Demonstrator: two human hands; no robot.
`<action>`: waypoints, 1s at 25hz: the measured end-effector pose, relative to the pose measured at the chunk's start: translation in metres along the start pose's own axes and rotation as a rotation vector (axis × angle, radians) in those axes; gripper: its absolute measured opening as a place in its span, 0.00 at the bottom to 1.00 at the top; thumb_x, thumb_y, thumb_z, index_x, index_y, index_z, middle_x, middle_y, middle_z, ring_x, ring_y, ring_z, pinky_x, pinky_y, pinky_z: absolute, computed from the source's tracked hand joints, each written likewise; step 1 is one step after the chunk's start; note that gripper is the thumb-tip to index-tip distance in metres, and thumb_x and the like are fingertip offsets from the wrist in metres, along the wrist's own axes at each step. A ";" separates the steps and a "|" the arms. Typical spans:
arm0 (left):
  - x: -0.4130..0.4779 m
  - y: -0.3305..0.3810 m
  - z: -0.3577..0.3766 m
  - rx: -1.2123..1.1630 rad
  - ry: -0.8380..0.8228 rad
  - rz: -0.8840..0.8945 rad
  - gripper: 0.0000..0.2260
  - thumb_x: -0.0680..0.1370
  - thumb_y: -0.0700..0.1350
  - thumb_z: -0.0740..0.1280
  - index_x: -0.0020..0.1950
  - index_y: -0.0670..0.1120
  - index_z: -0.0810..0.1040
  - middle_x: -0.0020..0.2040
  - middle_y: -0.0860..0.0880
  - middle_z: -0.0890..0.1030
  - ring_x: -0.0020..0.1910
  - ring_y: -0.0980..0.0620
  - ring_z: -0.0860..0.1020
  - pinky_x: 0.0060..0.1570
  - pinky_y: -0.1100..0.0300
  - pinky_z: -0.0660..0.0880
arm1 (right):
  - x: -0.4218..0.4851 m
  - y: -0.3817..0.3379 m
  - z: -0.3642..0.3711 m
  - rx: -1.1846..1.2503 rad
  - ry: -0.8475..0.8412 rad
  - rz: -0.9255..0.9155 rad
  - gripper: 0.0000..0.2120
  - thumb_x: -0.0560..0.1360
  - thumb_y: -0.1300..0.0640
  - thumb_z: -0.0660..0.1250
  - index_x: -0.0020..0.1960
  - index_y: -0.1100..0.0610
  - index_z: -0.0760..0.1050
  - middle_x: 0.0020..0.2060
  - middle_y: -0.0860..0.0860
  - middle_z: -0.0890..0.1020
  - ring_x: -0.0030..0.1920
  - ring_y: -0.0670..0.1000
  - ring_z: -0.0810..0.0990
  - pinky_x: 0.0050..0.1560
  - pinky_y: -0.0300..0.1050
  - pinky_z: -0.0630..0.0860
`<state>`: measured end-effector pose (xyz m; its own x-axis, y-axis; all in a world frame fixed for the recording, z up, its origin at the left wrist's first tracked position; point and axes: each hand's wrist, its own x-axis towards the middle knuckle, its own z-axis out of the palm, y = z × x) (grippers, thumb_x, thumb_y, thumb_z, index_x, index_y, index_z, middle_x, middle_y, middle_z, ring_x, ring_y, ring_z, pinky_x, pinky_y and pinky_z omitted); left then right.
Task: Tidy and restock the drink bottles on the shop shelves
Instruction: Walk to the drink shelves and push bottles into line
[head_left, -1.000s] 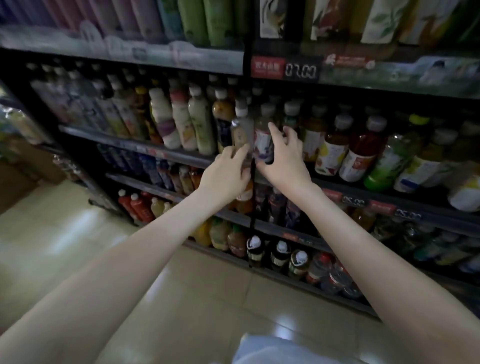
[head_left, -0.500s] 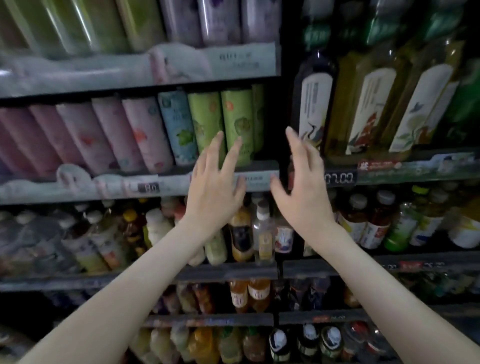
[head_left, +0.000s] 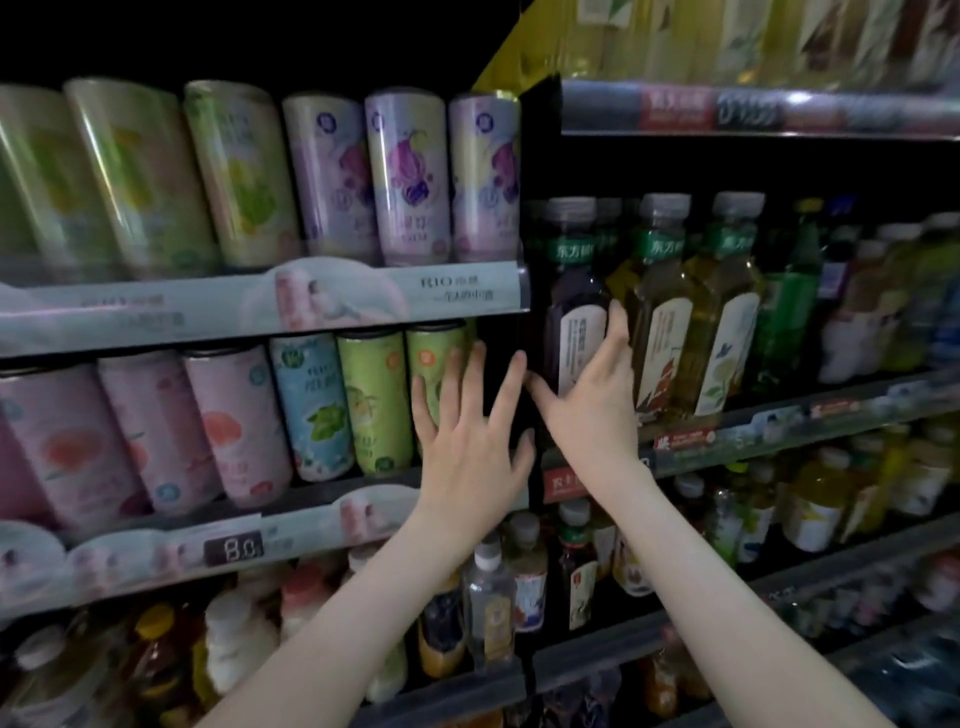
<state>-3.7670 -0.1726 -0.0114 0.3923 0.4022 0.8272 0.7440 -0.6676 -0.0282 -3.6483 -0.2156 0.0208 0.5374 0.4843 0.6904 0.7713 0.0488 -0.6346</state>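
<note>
At the left end of the shelf (head_left: 779, 422), the dark bottle (head_left: 571, 291) is clasped round its labelled body by the right hand (head_left: 592, 415), the left hand (head_left: 470, 452) being held spread and empty; it is judged full, weighty, rigid, slick, best gripped mid-body.

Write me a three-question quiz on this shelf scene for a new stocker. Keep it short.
1. True or false: the left hand has a grip on a can.
2. What does the right hand hold? A) a dark bottle B) a green can C) a price tag
3. Fill in: the purple cans stand on the shelf ___ the pink cans.

Key: 1 false, its fingers are spread and straight; 2 A; 3 above.
</note>
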 end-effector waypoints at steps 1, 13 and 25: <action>0.002 0.004 0.002 -0.008 0.003 0.012 0.33 0.71 0.54 0.61 0.76 0.50 0.61 0.72 0.39 0.65 0.72 0.40 0.60 0.69 0.38 0.47 | 0.000 -0.001 -0.001 -0.004 -0.009 0.001 0.47 0.72 0.49 0.72 0.77 0.52 0.43 0.70 0.59 0.63 0.69 0.59 0.65 0.63 0.54 0.69; 0.028 0.136 0.035 -0.163 0.138 0.128 0.32 0.74 0.50 0.65 0.76 0.50 0.58 0.76 0.40 0.59 0.75 0.43 0.55 0.72 0.40 0.49 | 0.049 0.124 -0.103 -0.194 0.203 -0.068 0.28 0.77 0.60 0.65 0.73 0.56 0.57 0.66 0.59 0.66 0.64 0.57 0.63 0.61 0.53 0.69; 0.103 0.254 0.130 0.293 0.305 -0.054 0.27 0.75 0.50 0.64 0.74 0.50 0.65 0.75 0.41 0.57 0.75 0.41 0.53 0.71 0.39 0.50 | 0.191 0.221 -0.146 -0.026 -0.073 -0.281 0.43 0.72 0.56 0.71 0.78 0.56 0.48 0.68 0.62 0.66 0.67 0.63 0.63 0.66 0.53 0.61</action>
<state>-3.4676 -0.2193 -0.0067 0.2034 0.1988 0.9587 0.8986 -0.4266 -0.1022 -3.3256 -0.2392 0.0635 0.2760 0.5167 0.8105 0.8954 0.1682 -0.4122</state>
